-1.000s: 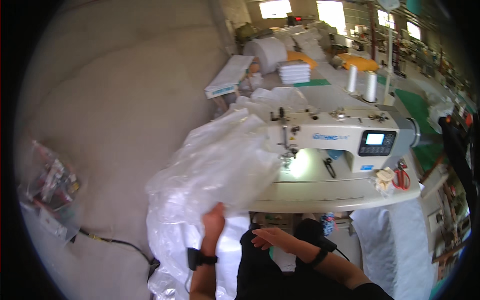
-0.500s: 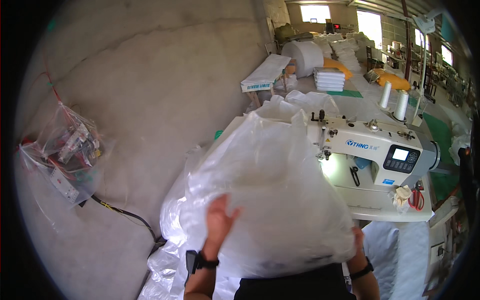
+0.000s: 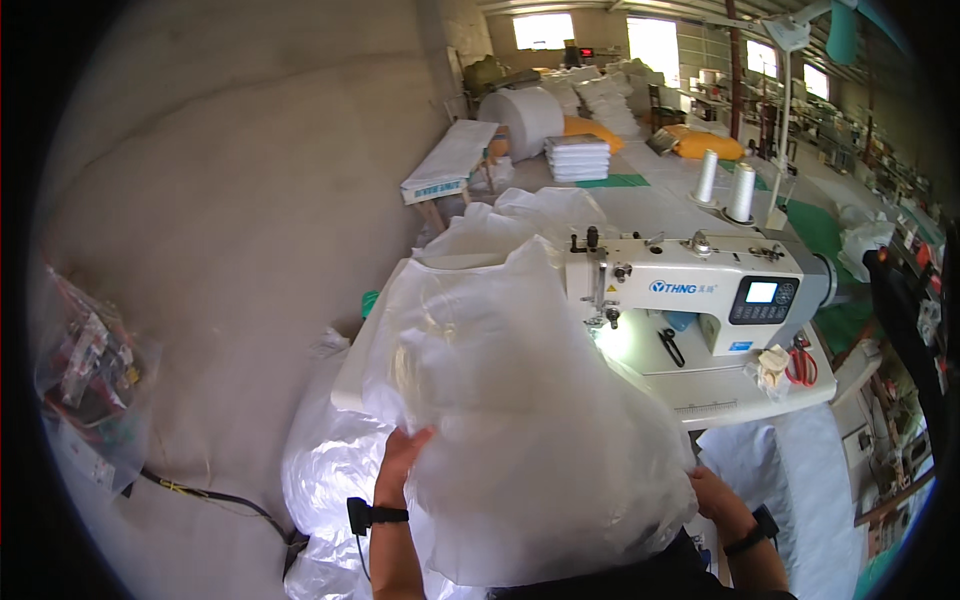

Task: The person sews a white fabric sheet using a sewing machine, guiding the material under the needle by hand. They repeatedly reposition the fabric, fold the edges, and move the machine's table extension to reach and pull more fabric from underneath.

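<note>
Now I watch the left hand (image 3: 402, 462) gripping the left edge of a translucent white bag (image 3: 520, 400), the right hand (image 3: 720, 497) grasping its right edge, bag draped over the left of the table (image 3: 740, 395), sewing machine (image 3: 690, 275) beside it, scissors (image 3: 801, 367) farther right.

— What fills the left side?
— A broad grey-beige plain wall (image 3: 240, 190), crossed by a dark curving line.
— And the light?
— Four bright rectangular windows (image 3: 654, 50) glow white at the far end, under a pale ribbed ceiling (image 3: 690, 8).
— Any furniture?
— A low wooden-legged bench with a white top (image 3: 452, 152), near that wall.
— Underfoot?
— Smooth grey floor (image 3: 655, 207), with a flat green rectangular patch (image 3: 622, 181). Farther off, a slim dark reddish post (image 3: 736, 85) stands upright.
</note>
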Demonstrator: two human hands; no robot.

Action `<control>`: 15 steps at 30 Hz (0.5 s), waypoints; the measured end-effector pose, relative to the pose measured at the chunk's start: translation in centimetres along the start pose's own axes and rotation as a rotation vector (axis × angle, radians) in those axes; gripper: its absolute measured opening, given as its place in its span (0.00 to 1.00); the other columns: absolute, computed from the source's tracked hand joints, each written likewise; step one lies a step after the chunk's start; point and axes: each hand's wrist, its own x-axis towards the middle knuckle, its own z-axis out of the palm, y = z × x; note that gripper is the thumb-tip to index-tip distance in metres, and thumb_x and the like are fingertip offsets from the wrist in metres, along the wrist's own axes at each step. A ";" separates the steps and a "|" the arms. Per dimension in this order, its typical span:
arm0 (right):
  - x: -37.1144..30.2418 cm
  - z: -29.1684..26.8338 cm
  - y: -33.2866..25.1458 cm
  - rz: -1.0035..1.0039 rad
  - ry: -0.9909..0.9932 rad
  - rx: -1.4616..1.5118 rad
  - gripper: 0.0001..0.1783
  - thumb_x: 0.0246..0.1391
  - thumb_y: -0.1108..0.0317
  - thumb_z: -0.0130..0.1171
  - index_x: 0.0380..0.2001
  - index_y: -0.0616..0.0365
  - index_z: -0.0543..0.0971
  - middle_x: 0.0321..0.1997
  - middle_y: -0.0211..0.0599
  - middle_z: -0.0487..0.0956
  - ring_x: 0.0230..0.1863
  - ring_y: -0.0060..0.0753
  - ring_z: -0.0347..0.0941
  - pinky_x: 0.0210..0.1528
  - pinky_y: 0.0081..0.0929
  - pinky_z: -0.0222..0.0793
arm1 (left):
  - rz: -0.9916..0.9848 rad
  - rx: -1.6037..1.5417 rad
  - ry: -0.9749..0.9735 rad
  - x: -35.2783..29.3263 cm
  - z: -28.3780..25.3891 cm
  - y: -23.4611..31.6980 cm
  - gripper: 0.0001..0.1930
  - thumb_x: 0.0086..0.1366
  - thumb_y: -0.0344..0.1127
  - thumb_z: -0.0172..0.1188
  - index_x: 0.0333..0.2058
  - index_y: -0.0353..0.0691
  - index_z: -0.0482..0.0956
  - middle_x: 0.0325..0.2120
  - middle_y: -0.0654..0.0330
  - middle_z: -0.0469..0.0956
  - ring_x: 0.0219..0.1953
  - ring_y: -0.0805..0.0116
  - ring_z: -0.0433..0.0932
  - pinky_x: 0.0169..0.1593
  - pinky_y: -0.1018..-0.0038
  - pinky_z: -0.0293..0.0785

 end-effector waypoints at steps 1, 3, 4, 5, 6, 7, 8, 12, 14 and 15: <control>0.0 0.6 0.0 -0.012 -0.004 0.005 0.14 0.52 0.66 0.59 0.39 0.64 0.79 0.35 0.36 0.80 0.32 0.25 0.76 0.35 0.20 0.72 | -0.070 0.042 -0.030 0.8 -0.3 -0.4 0.30 0.56 0.51 0.60 0.50 0.34 0.72 0.39 0.50 0.77 0.42 0.64 0.76 0.49 0.67 0.68; 0.1 2.0 -0.4 -0.146 -0.225 0.126 0.13 0.54 0.67 0.56 0.39 0.63 0.79 0.36 0.34 0.80 0.34 0.25 0.76 0.37 0.23 0.72 | 0.116 0.379 -0.012 2.7 -2.1 -2.5 0.16 0.57 0.43 0.58 0.40 0.39 0.78 0.27 0.53 0.79 0.32 0.62 0.78 0.42 0.65 0.72; 0.1 2.7 -0.7 -0.095 -0.200 0.171 0.13 0.56 0.67 0.54 0.40 0.63 0.78 0.37 0.35 0.80 0.36 0.25 0.76 0.38 0.24 0.71 | 0.227 0.868 0.063 4.4 -4.9 -3.5 0.13 0.57 0.41 0.56 0.37 0.40 0.79 0.25 0.53 0.78 0.31 0.61 0.77 0.43 0.63 0.71; 0.0 3.6 -1.0 -0.087 -0.168 0.183 0.13 0.56 0.67 0.54 0.40 0.63 0.78 0.37 0.35 0.80 0.36 0.25 0.76 0.38 0.24 0.71 | 0.400 1.371 0.018 5.8 -8.9 -4.6 0.10 0.57 0.39 0.54 0.34 0.42 0.79 0.22 0.53 0.77 0.30 0.60 0.77 0.43 0.62 0.71; 0.0 4.5 -1.4 -0.064 -0.148 0.210 0.14 0.56 0.64 0.55 0.40 0.63 0.78 0.36 0.35 0.80 0.35 0.25 0.76 0.36 0.23 0.71 | 0.553 1.328 0.220 6.2 -13.8 -5.7 0.10 0.57 0.38 0.51 0.33 0.43 0.78 0.22 0.53 0.76 0.29 0.57 0.76 0.44 0.59 0.69; 0.0 5.5 -1.8 -0.038 -0.129 0.236 0.15 0.56 0.61 0.57 0.39 0.63 0.78 0.35 0.34 0.80 0.35 0.25 0.76 0.34 0.21 0.71 | 0.624 1.278 0.256 6.9 -18.3 -6.3 0.10 0.57 0.38 0.51 0.33 0.43 0.78 0.22 0.53 0.76 0.29 0.57 0.76 0.44 0.59 0.69; 0.2 6.8 -2.3 0.045 -0.151 0.122 0.16 0.56 0.61 0.56 0.40 0.63 0.77 0.37 0.35 0.79 0.36 0.27 0.76 0.35 0.23 0.73 | 0.302 0.749 0.533 6.4 -23.4 -6.7 0.13 0.57 0.39 0.54 0.36 0.37 0.75 0.30 0.50 0.76 0.35 0.53 0.76 0.47 0.59 0.69; 1.5 15.3 -2.6 0.108 -0.466 0.203 0.22 0.56 0.58 0.57 0.46 0.65 0.73 0.40 0.37 0.77 0.39 0.33 0.76 0.41 0.32 0.77 | -0.517 0.905 1.013 3.0 -33.9 -4.8 0.23 0.54 0.33 0.54 0.50 0.31 0.67 0.46 0.45 0.71 0.47 0.48 0.73 0.51 0.62 0.70; 2.8 19.4 -2.3 0.150 -0.549 0.212 0.23 0.53 0.59 0.59 0.46 0.65 0.73 0.41 0.38 0.76 0.40 0.33 0.75 0.43 0.32 0.75 | -0.253 1.122 1.243 2.3 -32.0 -1.8 0.24 0.56 0.31 0.51 0.53 0.31 0.64 0.51 0.43 0.67 0.52 0.47 0.69 0.54 0.62 0.67; 3.3 21.0 -2.0 0.144 -0.625 0.250 0.24 0.51 0.59 0.62 0.47 0.63 0.72 0.44 0.38 0.75 0.41 0.31 0.74 0.44 0.31 0.73 | -0.033 1.147 1.084 2.9 -30.3 0.6 0.26 0.60 0.33 0.51 0.56 0.31 0.61 0.55 0.43 0.63 0.56 0.47 0.65 0.57 0.62 0.63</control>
